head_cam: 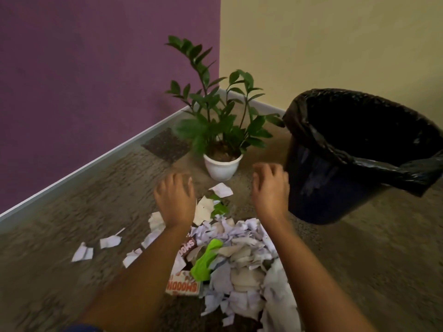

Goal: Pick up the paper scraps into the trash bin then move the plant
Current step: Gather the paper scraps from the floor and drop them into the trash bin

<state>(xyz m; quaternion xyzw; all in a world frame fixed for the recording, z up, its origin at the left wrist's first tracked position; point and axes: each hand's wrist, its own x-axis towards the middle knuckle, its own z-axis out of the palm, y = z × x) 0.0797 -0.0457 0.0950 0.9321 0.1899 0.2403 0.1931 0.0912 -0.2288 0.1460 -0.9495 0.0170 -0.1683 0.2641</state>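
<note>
Lighting: dim, warm, even indoor light; source not visible. Shadows: soft, faint, darkest inside trash bin (364,149); liner shows weak sheen. Glare: none. Blur: motion smear on carpet (60,236), left hand (176,202) and right hand (269,190); paper scraps (242,259) soft. Distortion: wide-angle bowing of baseboard (91,164) toward frame edges.

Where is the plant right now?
In the head view, the plant stands in its white pot on the carpet in the corner where the purple and yellow walls meet, left of the trash bin and beyond the paper scraps.
</note>
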